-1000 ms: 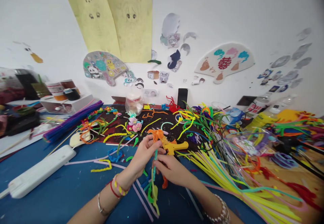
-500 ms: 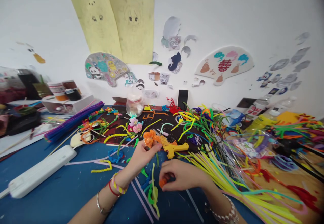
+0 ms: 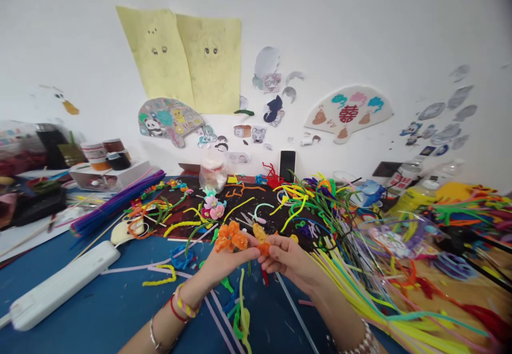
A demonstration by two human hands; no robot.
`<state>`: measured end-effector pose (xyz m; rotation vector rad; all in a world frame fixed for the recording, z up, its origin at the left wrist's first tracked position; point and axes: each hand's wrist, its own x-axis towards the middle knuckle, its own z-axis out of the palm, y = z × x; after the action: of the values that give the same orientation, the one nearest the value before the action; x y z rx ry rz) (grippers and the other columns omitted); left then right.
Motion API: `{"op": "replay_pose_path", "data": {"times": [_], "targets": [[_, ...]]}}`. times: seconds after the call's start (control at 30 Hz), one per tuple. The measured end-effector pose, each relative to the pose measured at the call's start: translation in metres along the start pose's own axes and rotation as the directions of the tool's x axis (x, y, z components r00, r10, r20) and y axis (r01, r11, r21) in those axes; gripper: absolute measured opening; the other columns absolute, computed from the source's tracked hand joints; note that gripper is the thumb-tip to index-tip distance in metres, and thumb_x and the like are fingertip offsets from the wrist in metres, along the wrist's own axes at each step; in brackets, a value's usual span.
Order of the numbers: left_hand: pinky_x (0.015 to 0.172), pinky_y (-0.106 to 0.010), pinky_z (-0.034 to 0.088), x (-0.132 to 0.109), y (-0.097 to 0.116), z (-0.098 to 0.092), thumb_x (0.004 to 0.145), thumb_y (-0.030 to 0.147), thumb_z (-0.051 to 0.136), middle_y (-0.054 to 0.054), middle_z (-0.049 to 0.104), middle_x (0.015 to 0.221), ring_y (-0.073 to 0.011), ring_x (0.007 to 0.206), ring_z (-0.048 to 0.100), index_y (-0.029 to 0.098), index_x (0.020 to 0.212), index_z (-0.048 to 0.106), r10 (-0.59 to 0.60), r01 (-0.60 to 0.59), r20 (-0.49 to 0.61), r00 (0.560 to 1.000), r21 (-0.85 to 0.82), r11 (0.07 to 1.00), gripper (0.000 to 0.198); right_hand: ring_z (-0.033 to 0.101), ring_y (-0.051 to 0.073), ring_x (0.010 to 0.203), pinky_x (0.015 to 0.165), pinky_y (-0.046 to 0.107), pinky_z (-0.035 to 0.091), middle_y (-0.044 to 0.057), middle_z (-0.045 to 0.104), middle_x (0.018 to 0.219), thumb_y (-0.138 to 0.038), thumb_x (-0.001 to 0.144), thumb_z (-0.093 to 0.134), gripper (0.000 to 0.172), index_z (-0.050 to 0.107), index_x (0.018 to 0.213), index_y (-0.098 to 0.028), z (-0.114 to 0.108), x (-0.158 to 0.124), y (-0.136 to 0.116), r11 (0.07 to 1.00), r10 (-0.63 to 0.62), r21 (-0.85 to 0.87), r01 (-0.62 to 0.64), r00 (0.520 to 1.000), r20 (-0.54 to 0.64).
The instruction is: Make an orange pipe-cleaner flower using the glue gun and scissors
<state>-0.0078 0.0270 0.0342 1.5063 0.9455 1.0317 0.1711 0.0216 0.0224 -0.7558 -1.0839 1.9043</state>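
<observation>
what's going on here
A person is working with pipe cleaners at a cluttered craft table. Their left hand holds an orange pipe-cleaner flower, and their right hand pinches a small orange pipe-cleaner piece beside it. A bundle of yellow pipe cleaners lies to the right on the blue mat.

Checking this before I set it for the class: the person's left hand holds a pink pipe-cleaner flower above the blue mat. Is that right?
Not quite: the head view shows the pipe-cleaner flower in the left hand is orange, not pink. It is held above the blue mat.
</observation>
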Motion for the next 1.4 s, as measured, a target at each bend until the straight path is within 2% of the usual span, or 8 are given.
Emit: {"op": "replay_pose_path", "data": {"times": [0.3, 0.7, 0.87, 1.0, 1.1, 1.2, 1.3, 1.4], "targets": [[0.064, -0.024, 0.045, -0.002, 0.001, 0.001, 0.069, 0.026, 0.068, -0.001, 0.061, 0.073, -0.0136, 0.068, 0.055, 0.018, 0.074, 0.066, 0.038, -0.034, 0.147, 0.988, -0.029, 0.999, 0.01, 0.037, 0.001, 0.04, 0.037, 0.011, 0.031, -0.006, 0.048, 0.052, -0.035, 0.067, 0.074, 0.027, 0.06, 0.072, -0.012, 0.001, -0.002, 0.005, 0.972, 0.1, 0.203, -0.116, 0.991, 0.091], [0.063, -0.024, 0.041, 0.0, 0.0, -0.002, 0.071, 0.039, 0.064, 0.001, 0.054, 0.072, -0.012, 0.067, 0.049, 0.017, 0.075, 0.059, -0.022, 0.022, 0.104, 0.994, 0.001, 1.0, 0.023, 0.053, 0.005, 0.044, 0.045, 0.018, 0.046, -0.002, 0.058, 0.061, -0.039, 0.074, 0.067, 0.028, 0.058, 0.072, -0.012, 0.001, 0.0, 0.007, 0.996, -0.086, 0.029, 0.084, 0.991, 0.099], [0.055, -0.023, 0.038, -0.002, -0.006, -0.001, 0.073, 0.041, 0.063, 0.001, 0.053, 0.068, -0.0102, 0.059, 0.045, 0.016, 0.079, 0.06, -0.014, 0.032, 0.188, 0.982, -0.093, 0.995, 0.025, 0.047, 0.002, 0.041, 0.041, 0.013, 0.041, -0.004, 0.055, 0.057, -0.035, 0.069, 0.072, 0.026, 0.059, 0.072, -0.013, 0.002, 0.0, 0.007, 0.993, 0.0, 0.122, -0.007, 0.999, 0.054], [0.051, -0.021, 0.033, -0.003, -0.013, -0.001, 0.076, 0.039, 0.061, 0.002, 0.052, 0.067, -0.0083, 0.055, 0.042, 0.016, 0.079, 0.059, 0.0, 0.037, 0.2, 0.98, -0.181, 0.983, 0.023, 0.051, 0.006, 0.044, 0.044, 0.019, 0.043, -0.002, 0.057, 0.06, -0.042, 0.074, 0.066, 0.029, 0.056, 0.076, -0.015, 0.004, -0.005, 0.002, 0.987, -0.121, -0.094, 0.13, 0.988, 0.095], [0.05, -0.021, 0.03, -0.001, -0.012, 0.0, 0.076, 0.039, 0.06, 0.003, 0.05, 0.062, -0.0071, 0.052, 0.038, 0.015, 0.077, 0.059, -0.025, 0.063, 0.189, 0.982, -0.198, 0.978, 0.024, 0.057, 0.011, 0.059, 0.056, 0.023, 0.047, 0.0, 0.06, 0.071, -0.038, 0.082, 0.057, 0.022, 0.055, 0.089, -0.018, 0.005, -0.011, -0.003, 0.804, -0.332, -0.486, 0.343, 0.937, 0.111], [0.05, -0.021, 0.029, 0.0, -0.008, 0.0, 0.076, 0.039, 0.061, 0.004, 0.05, 0.061, -0.0071, 0.052, 0.038, 0.015, 0.078, 0.058, -0.064, 0.102, 0.188, 0.98, -0.204, 0.974, 0.024, 0.058, 0.015, 0.078, 0.07, 0.027, 0.046, 0.004, 0.062, 0.085, -0.031, 0.087, 0.05, 0.016, 0.056, 0.095, -0.019, 0.002, -0.013, -0.006, 0.356, -0.543, -0.804, 0.476, 0.805, 0.237], [0.05, -0.021, 0.029, -0.001, -0.005, 0.0, 0.075, 0.039, 0.062, 0.003, 0.052, 0.063, -0.0073, 0.052, 0.039, 0.015, 0.079, 0.059, -0.074, 0.11, 0.192, 0.979, -0.186, 0.976, 0.025, 0.058, 0.016, 0.08, 0.072, 0.028, 0.046, 0.006, 0.064, 0.087, -0.027, 0.091, 0.044, 0.016, 0.056, 0.097, -0.018, -0.004, -0.011, -0.005, 0.052, -0.62, -0.845, 0.533, 0.68, 0.391], [0.05, -0.021, 0.03, -0.002, -0.005, 0.0, 0.074, 0.038, 0.063, 0.002, 0.054, 0.062, -0.0076, 0.053, 0.041, 0.015, 0.078, 0.06, -0.064, 0.099, 0.191, 0.979, -0.177, 0.979, 0.024, 0.059, 0.015, 0.078, 0.07, 0.027, 0.048, 0.006, 0.066, 0.086, -0.022, 0.09, 0.044, 0.016, 0.057, 0.099, -0.019, -0.008, -0.009, -0.004, -0.033, -0.654, -0.82, 0.572, 0.608, 0.45]]}}
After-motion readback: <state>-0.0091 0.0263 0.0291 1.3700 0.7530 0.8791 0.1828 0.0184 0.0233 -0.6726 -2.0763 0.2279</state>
